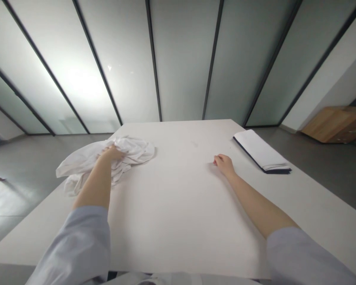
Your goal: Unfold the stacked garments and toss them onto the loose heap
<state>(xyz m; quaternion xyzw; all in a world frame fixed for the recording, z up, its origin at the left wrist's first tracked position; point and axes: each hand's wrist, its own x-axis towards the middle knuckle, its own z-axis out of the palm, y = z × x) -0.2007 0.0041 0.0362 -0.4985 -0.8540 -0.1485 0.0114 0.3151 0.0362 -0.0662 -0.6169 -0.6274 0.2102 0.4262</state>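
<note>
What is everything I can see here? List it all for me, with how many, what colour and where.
Crumpled white cloth garment: one, white, at the table's left edge, partly hanging over it.
Neatly folded white cloth with a dark underside: one, white over dark navy, far right of the table.
Flat white table: one, white, fills the middle.
Frosted glass wall panels with black frames: several, pale grey-green, behind the table.
Wooden cabinet: one, light brown, on the floor far right.
Grey floor: around the table.
Left hand: gripping the crumpled garment; pale blue sleeve.
Right hand: loosely curled, resting on bare table, holding nothing.
</note>
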